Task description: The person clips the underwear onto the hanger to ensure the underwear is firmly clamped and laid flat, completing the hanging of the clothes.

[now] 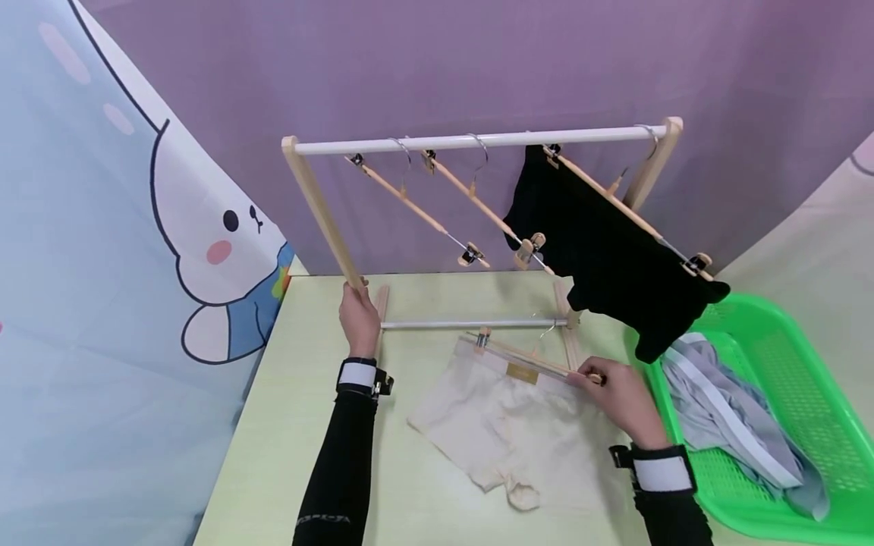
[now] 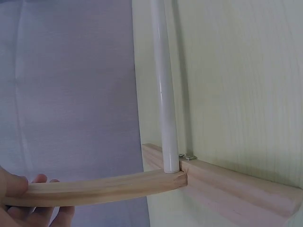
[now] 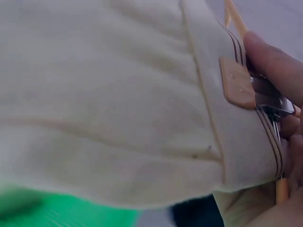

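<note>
My left hand [image 1: 359,320] grips the left wooden post [image 1: 321,212] of a small clothes rack; in the left wrist view its fingers [image 2: 40,213] wrap the same post. With my right hand [image 1: 624,398] I hold the right end of a clip hanger [image 1: 508,351], above the table in front of the rack. Cream shorts [image 1: 512,425] hang by the waistband from this hanger. Close up in the right wrist view, a clip [image 3: 236,82] bites the waistband, thumb and fingers around it. The hanger's hook shows near the rack's lower bar [image 1: 471,324].
Two bare clip hangers [image 1: 410,199] hang from the white top rail [image 1: 437,142]. Black shorts [image 1: 601,243] hang on another hanger at its right end. A green basket [image 1: 812,379] with a grey garment [image 1: 724,409] stands at the right. A purple curtain [image 1: 478,68] is behind.
</note>
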Tool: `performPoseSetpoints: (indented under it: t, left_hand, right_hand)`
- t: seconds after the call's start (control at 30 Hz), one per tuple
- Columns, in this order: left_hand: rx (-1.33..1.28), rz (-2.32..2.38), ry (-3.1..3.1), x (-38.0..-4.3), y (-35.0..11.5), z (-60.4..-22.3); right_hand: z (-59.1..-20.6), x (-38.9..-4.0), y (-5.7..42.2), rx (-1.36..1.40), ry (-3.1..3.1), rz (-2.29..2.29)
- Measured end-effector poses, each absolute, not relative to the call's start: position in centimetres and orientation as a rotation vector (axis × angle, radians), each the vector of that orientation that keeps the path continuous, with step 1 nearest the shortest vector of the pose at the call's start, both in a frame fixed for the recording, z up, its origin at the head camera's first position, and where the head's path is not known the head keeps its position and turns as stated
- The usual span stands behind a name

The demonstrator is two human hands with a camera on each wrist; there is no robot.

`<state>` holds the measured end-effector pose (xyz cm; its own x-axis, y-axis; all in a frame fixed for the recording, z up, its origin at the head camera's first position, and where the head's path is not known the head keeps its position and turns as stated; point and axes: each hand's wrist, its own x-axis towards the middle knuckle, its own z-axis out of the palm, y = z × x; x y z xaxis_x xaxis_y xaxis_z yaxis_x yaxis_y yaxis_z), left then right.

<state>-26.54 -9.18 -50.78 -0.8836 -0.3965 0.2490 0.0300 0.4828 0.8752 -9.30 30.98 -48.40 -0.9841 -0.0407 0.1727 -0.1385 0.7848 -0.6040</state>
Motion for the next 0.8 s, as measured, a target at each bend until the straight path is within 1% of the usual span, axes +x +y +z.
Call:
performPoseSetpoints:
  t: [0.2, 0.4, 0.57, 0.8]
  left_hand:
    - [0.32, -1.336, -2.337, -26.4, -9.2, -50.8]
    - [0.302, -1.294, -2.359, -26.4, -9.5, -50.7]
    - [0.301, -1.283, -2.367, -26.3, -9.8, -50.7]
    - [0.308, -1.293, -2.361, -26.2, -9.7, -50.8]
  right_hand:
    - [-42.6, -7.8, 31.1, 0.13, -2.591, 0.725]
    - [-38.2, -7.4, 31.3, 0.155, -2.378, 0.504]
    - [-35.4, -8.0, 31.2, 0.175, -2.268, 0.447]
    - [-31.5, -9.7, 31.0, 0.183, -2.181, 0.393]
